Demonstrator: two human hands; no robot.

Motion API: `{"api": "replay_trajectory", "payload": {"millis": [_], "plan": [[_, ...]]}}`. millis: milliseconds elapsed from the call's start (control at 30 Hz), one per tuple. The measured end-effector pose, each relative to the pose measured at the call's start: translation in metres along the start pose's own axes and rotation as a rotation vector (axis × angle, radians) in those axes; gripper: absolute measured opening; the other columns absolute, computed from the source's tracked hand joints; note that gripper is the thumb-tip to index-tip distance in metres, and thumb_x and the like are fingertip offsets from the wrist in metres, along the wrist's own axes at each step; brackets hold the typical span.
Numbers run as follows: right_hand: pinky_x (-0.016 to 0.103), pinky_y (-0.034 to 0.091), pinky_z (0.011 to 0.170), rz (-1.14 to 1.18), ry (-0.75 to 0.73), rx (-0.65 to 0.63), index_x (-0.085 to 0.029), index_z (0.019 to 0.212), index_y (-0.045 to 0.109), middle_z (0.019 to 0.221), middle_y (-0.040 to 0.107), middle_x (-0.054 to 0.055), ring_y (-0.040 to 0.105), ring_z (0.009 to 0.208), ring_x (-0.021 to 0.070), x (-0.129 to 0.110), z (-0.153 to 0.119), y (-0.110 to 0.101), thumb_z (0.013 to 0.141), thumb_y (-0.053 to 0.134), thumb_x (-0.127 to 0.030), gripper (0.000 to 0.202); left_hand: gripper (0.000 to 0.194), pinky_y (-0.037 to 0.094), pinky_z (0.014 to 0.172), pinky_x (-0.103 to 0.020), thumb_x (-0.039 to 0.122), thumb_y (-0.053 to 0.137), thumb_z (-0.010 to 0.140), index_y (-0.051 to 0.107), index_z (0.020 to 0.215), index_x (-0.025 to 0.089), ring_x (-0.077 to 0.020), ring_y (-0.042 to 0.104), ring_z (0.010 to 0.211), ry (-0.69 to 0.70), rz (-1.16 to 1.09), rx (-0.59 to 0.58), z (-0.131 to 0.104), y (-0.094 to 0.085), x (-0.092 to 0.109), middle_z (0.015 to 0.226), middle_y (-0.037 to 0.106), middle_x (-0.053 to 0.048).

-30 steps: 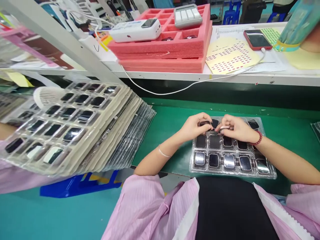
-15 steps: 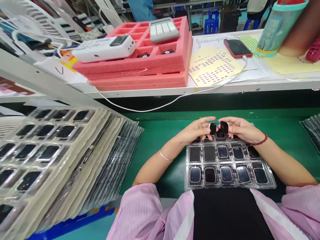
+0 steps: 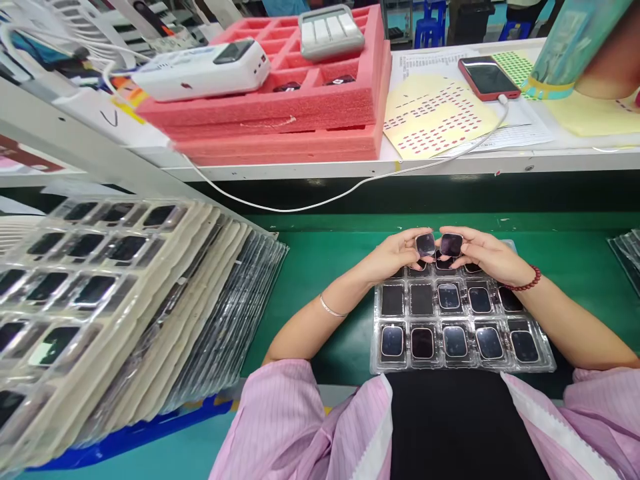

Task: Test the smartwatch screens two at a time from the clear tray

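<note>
Side by side over the back of a clear plastic tray (image 3: 434, 366), my two hands each pinch a small square watch face. My left hand (image 3: 397, 253) grips one dark watch face (image 3: 425, 245) by its edge, its glass towards me. In my right hand (image 3: 493, 252) is another watch face (image 3: 451, 245), also glass towards me. The two pieces are close together but apart. Below them, rows of similar watch faces (image 3: 455, 341) sit in the tray's pockets. Two pockets in the middle row (image 3: 423, 300) show no framed face. My fingers partly hide the back row.
A tall leaning stack of filled trays (image 3: 100, 293) fills the left side. On the shelf are pink foam trays (image 3: 280, 127), a white device (image 3: 200, 73), a charging phone (image 3: 489, 77) and yellow sticker sheets (image 3: 440, 113). A white cable (image 3: 320, 204) droops below the shelf edge. More trays (image 3: 627, 257) stand at right.
Both watch faces have turned so their glass fronts face me more fully. The hands stay over the tray's back. The whole view has shifted slightly downward.
</note>
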State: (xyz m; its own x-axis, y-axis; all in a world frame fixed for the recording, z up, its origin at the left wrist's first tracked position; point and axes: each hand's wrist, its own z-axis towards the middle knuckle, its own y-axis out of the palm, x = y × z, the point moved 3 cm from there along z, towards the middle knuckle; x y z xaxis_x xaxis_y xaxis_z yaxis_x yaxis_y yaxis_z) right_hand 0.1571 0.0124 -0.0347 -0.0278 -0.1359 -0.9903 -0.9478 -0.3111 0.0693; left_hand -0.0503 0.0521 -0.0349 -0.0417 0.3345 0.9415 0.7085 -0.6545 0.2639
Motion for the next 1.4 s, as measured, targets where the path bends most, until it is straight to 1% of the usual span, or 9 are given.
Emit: {"api": "replay_trajectory", "payload": {"millis": [100,233,367,467,567,767,967,1133,1400], "plan": [[0.036,0.064,0.077,-0.079,-0.055,-0.001,-0.024,0.130,0.062,0.116,0.070,0.007,0.071,0.089,0.0193,0.000,0.001,0.001,0.087,0.065,-0.029,0.044,0.054,0.054,0.070,-0.025,0.011,0.067,0.075,0.057,0.128,0.016,-0.0178,0.071,0.089,0.007,0.023,0.006,0.002,0.001,-0.004,0.120,0.069,-0.013],[0.035,0.063,0.072,-0.151,-0.098,0.009,-0.023,0.123,0.064,0.111,0.072,0.007,0.070,0.086,0.0195,-0.001,0.001,0.004,0.086,0.063,-0.026,0.037,0.044,0.052,0.065,-0.022,0.013,0.067,0.076,0.062,0.119,0.014,-0.0160,0.071,0.082,0.040,0.059,0.019,0.001,0.005,-0.003,0.106,0.073,-0.010],[0.032,0.062,0.067,-0.140,-0.093,0.017,-0.022,0.117,0.066,0.111,0.073,0.007,0.071,0.083,0.0186,-0.003,0.000,0.005,0.088,0.062,-0.030,0.030,0.037,0.052,0.062,-0.021,0.022,0.067,0.081,0.063,0.118,0.014,-0.0167,0.072,0.081,0.052,0.119,0.044,-0.003,0.008,0.001,0.101,0.073,-0.010],[0.029,0.060,0.064,-0.144,-0.091,0.042,-0.020,0.108,0.069,0.100,0.076,0.007,0.071,0.077,0.0170,-0.005,-0.001,0.004,0.092,0.059,-0.036,0.024,0.034,0.051,0.057,-0.021,0.033,0.063,0.086,0.065,0.114,0.013,-0.0170,0.073,0.076,0.041,0.145,0.063,-0.005,0.008,0.002,0.096,0.072,-0.010],[0.027,0.058,0.061,-0.159,-0.094,0.058,-0.019,0.102,0.070,0.091,0.077,0.007,0.070,0.071,0.0160,-0.005,-0.002,0.003,0.093,0.058,-0.037,0.023,0.036,0.050,0.055,-0.021,0.036,0.063,0.085,0.066,0.113,0.013,-0.0177,0.072,0.076,0.053,0.153,0.062,-0.007,0.008,0.004,0.099,0.072,-0.011],[0.028,0.058,0.064,-0.160,-0.113,0.036,-0.020,0.111,0.066,0.102,0.075,0.007,0.071,0.077,0.0168,-0.003,-0.002,0.004,0.084,0.067,-0.026,0.028,0.049,0.052,0.060,-0.022,0.024,0.075,0.074,0.060,0.120,0.014,-0.0194,0.071,0.085,0.063,0.128,0.047,-0.008,0.010,0.005,0.104,0.072,-0.011],[0.030,0.058,0.067,-0.208,-0.095,0.033,-0.019,0.108,0.067,0.096,0.075,0.007,0.070,0.075,0.0162,-0.001,-0.002,0.005,0.089,0.060,-0.027,0.021,0.034,0.047,0.054,-0.020,0.028,0.070,0.079,0.066,0.110,0.012,-0.0162,0.071,0.071,0.043,0.156,0.126,-0.006,0.011,0.000,0.092,0.073,-0.009],[0.030,0.059,0.069,-0.216,-0.110,0.028,-0.019,0.104,0.068,0.094,0.074,0.006,0.068,0.076,0.0158,-0.004,-0.003,0.007,0.089,0.059,-0.026,0.019,0.031,0.045,0.052,-0.018,0.025,0.069,0.079,0.066,0.107,0.012,-0.0148,0.071,0.069,0.035,0.152,0.146,-0.005,0.011,-0.001,0.092,0.074,-0.009],[0.031,0.056,0.065,-0.284,-0.111,0.022,-0.019,0.107,0.067,0.096,0.074,0.007,0.068,0.072,0.0164,-0.001,-0.004,0.007,0.092,0.057,-0.033,0.022,0.026,0.043,0.050,-0.017,0.020,0.064,0.081,0.065,0.106,0.013,-0.0135,0.071,0.067,0.031,0.141,0.153,-0.007,0.015,-0.001,0.090,0.073,-0.007]]}}
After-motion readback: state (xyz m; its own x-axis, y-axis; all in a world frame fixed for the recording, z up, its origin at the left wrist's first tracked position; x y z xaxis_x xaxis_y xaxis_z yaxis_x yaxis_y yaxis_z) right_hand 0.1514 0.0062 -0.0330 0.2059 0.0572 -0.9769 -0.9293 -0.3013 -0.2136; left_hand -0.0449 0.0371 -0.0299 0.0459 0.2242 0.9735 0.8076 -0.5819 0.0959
